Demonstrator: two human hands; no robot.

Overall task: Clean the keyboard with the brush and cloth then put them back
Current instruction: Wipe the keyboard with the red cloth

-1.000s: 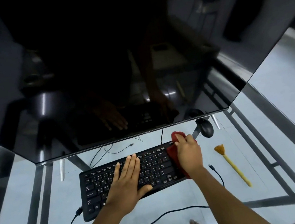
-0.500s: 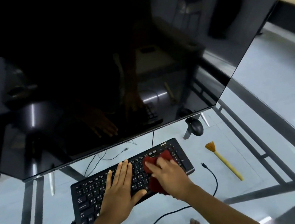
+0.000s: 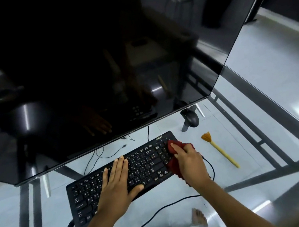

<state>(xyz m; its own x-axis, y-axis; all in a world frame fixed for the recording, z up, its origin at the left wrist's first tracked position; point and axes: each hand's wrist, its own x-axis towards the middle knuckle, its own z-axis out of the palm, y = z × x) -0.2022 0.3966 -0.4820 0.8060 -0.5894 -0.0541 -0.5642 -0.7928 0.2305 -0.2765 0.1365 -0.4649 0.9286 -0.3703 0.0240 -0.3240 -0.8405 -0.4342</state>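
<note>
Wiping is judged the step in hand: the flat black keyboard (image 3: 87, 193) is pinned by the left hand (image 3: 115, 181), fingers straight, and the crumpled red cloth (image 3: 171, 148) is clenched in the right hand (image 3: 190, 163) at the keyboard's right end. Remaining keys must be covered next. The yellow-handled brush (image 3: 223, 154) lies apart rightward; a black cable (image 3: 212, 168) could be snagged.

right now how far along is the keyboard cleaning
Brushing looks done: the brush lies beside the keyboard, unheld. In hand: the right hand holds the cloth on the right-end keys, left hand flat on the middle. Left: finish wiping, put both back.
</note>
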